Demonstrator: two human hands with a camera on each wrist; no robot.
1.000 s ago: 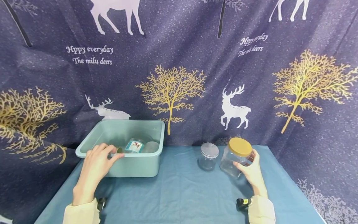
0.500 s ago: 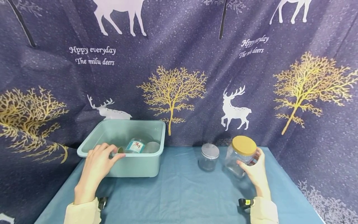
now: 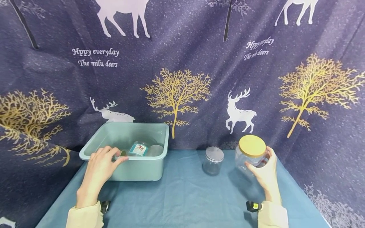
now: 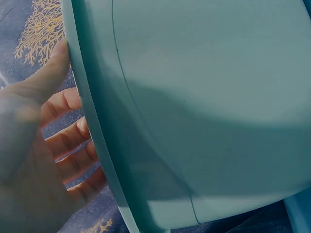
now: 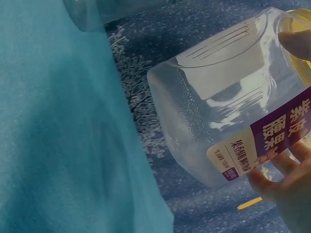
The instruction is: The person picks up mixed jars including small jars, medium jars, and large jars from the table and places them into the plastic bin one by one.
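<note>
At the right of the table, my right hand (image 3: pixel 265 172) grips a clear plastic jar (image 3: pixel 242 163) with a yellow lid (image 3: pixel 252 146). It is held tilted above the cloth, its shadow falling below. A purple and cream label (image 5: pixel 272 133) shows in the right wrist view, thumb near the lid and fingers against the label side. My left hand (image 3: pixel 101 166) lies over the front rim of a green plastic basin (image 3: pixel 137 169), its thumb along the rim. In the left wrist view its fingers (image 4: pixel 68 138) reach behind the rim, their tips hidden.
A smaller clear jar with a silver lid (image 3: pixel 214 160) stands left of the held jar. Inside the basin lie a jar with a blue-and-white label (image 3: pixel 138 148) and other clear containers, partly hidden. A patterned dark curtain (image 3: pixel 194 47) hangs behind the blue tablecloth (image 3: pixel 185 196).
My right hand has carried the yellow-lidded jar to the right and upward, away from the silver-lidded jar. My left hand stays at the basin rim; the head view has shifted slightly.
</note>
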